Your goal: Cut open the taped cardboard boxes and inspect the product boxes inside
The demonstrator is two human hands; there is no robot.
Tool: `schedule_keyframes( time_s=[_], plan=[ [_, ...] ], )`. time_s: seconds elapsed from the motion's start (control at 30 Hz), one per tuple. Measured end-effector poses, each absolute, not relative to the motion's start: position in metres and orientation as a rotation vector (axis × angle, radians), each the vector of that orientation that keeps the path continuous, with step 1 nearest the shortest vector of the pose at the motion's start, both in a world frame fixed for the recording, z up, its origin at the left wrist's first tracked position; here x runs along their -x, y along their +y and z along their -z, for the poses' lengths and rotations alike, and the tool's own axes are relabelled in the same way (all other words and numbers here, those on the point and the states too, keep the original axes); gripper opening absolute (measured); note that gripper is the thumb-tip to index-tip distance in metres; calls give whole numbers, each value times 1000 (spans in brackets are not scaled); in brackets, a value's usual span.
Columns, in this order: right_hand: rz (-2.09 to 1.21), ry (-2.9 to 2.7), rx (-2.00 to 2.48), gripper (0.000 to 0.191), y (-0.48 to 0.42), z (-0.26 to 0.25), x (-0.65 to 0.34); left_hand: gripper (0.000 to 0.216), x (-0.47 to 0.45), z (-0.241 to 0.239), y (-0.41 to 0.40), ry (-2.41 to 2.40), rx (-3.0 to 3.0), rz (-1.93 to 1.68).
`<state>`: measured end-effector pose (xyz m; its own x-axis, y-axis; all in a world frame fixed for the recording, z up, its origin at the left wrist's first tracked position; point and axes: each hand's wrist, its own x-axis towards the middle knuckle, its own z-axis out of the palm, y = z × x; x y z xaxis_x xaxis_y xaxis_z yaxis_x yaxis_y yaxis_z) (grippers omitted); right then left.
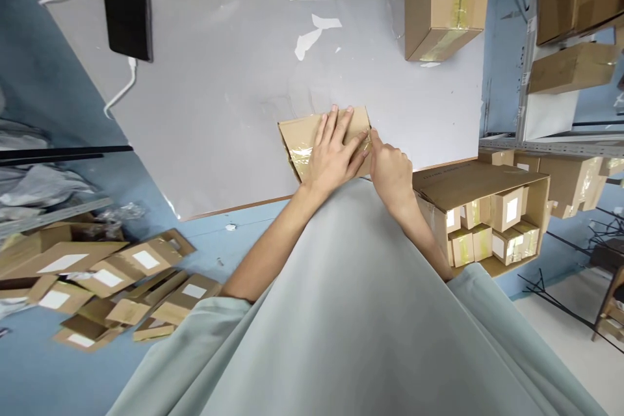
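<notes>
A small cardboard box (297,133) with clear tape across it lies at the table's near edge, against my shirt. My left hand (331,149) rests flat on its top with the fingers spread, pressing on it. At the box's right end is my right hand (392,169), its fingers curled closed and the index fingertip touching the edge. A small dark spot shows by that fingertip; whatever the fingers hold, if anything, is hidden.
A taller taped carton (448,6) stands at the back right of the grey table (219,91). A black phone (127,16) with a white cable lies left. Right of me, an open carton (480,182) holds several small boxes. Opened boxes (146,260) litter the floor at left.
</notes>
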<state>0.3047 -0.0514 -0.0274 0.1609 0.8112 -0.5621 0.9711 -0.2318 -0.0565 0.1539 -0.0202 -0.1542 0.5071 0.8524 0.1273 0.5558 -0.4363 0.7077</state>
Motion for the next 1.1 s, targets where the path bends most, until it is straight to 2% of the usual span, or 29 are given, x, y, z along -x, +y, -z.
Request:
schedule_keyframes(
  time_s=[0.27,0.53,0.63,0.7,0.8,0.9,1.1],
  plan=[
    [731,1548,-2017,56,-60,14,-297,63,-156,154,-19,1154,-2161,-605],
    [804,1818,-2537,55,-108,46,-326,58,-148,147,-11,1116,-2082,-671],
    [731,1747,-2789,65,-108,79,-353,55,-129,139,-24,1208,-2025,-741],
    [700,1615,-2866,64,-94,115,-371,58,-112,139,-34,1364,-1956,-801],
    [784,1390,-2880,54,-66,176,-392,75,-87,149,-45,1565,-1846,-836],
    [832,1243,-2862,55,-44,223,-405,88,-63,165,-48,1639,-1778,-811],
    [785,1262,-2833,64,-31,254,-416,90,-4,177,-51,1777,-1722,-817]
  ],
)
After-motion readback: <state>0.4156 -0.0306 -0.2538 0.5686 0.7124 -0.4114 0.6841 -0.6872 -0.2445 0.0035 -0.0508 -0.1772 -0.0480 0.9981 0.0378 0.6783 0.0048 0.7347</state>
